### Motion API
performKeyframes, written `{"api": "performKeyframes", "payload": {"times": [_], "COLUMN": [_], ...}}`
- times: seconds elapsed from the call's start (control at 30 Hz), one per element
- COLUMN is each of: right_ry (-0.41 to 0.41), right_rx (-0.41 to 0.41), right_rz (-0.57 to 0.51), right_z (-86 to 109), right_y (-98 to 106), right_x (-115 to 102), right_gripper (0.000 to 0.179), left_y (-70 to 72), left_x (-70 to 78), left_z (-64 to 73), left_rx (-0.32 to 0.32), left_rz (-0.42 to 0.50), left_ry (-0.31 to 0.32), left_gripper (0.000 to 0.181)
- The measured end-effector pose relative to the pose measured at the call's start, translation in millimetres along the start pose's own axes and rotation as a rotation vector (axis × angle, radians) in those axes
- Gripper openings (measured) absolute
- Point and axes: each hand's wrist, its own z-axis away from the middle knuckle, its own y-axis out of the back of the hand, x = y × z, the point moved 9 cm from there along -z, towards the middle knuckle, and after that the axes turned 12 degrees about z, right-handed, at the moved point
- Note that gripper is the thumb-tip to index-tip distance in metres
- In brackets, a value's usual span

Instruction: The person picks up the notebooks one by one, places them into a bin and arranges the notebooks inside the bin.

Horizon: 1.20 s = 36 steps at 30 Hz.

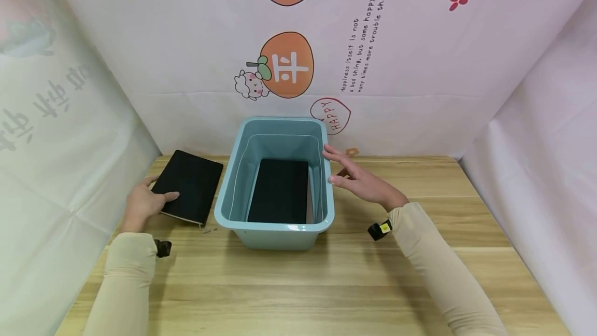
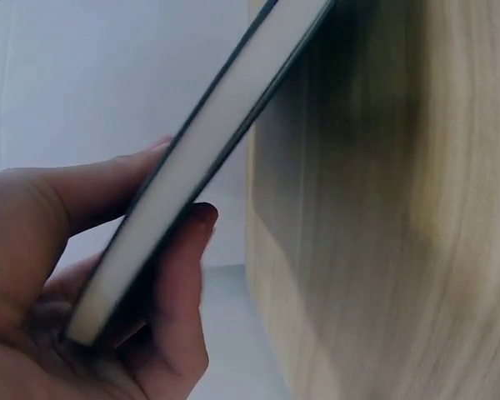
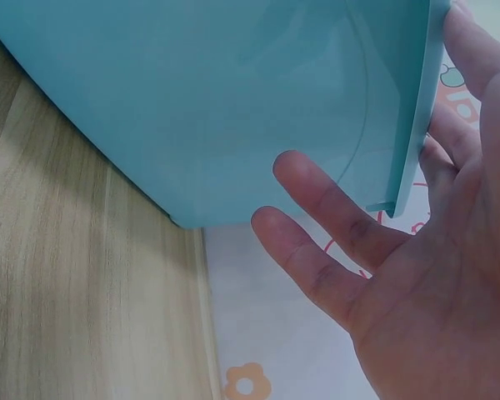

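Observation:
My left hand point(image 1: 142, 202) grips a black notebook point(image 1: 192, 184) by its left edge, with the thumb on top. The left wrist view shows the thumb on one cover and fingers on the other; the notebook point(image 2: 187, 179) is tilted, its pale page edges facing the camera. In the middle stands a blue-green plastic bin point(image 1: 275, 237) with another black book point(image 1: 281, 191) lying inside. My right hand point(image 1: 356, 176) touches the bin's right rim with its fingertips. Seen from the right wrist, two fingers of the right hand point(image 3: 433, 275) extend loosely beside the bin's outer wall point(image 3: 208, 100).
The wooden table point(image 1: 275, 289) runs back to a white printed cloth point(image 1: 401, 66) behind the bin. More white cloth hangs along the left point(image 1: 60, 170) and right point(image 1: 536, 159) sides. A black strap band is on each wrist.

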Motion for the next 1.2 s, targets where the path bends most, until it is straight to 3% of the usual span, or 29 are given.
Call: {"api": "performKeyframes", "payload": {"times": [0.17,0.33,0.43,0.63,0.87,1.03,1.2], "right_ry": [-0.001,-0.004,-0.007,-0.01,-0.012,-0.011,-0.009], "right_rx": [0.0,0.003,0.004,0.008,0.012,0.016,0.019], "right_rz": [-0.007,-0.009,-0.012,-0.012,-0.019,-0.024,-0.031], "right_z": [0.1,0.5,0.8,0.9,0.9,0.3,-0.6], "right_y": [-0.1,-0.5,-0.8,-0.9,-1.6,-1.8,-1.5], "right_x": [0.1,0.7,0.7,0.9,1.9,2.4,2.3], "right_gripper": [0.066,0.066,0.065,0.065,0.065,0.064,0.064], "left_y": [3.8,5.6,5.5,4.3,9.7,13.3,18.7], "left_x": [7.8,16.6,19.6,20.7,21.7,23.8,27.6], "left_z": [2.5,2.9,3.5,6.4,10.6,13.2,15.6], "left_rx": [0.041,0.051,0.056,0.062,0.118,0.146,0.188], "left_rz": [0.084,0.076,0.077,0.165,0.266,0.391,0.696], "left_ry": [0.0,-0.034,-0.044,-0.026,-0.009,0.0,0.025], "left_gripper": [0.076,0.065,0.063,0.064,0.064,0.063,0.064]}}
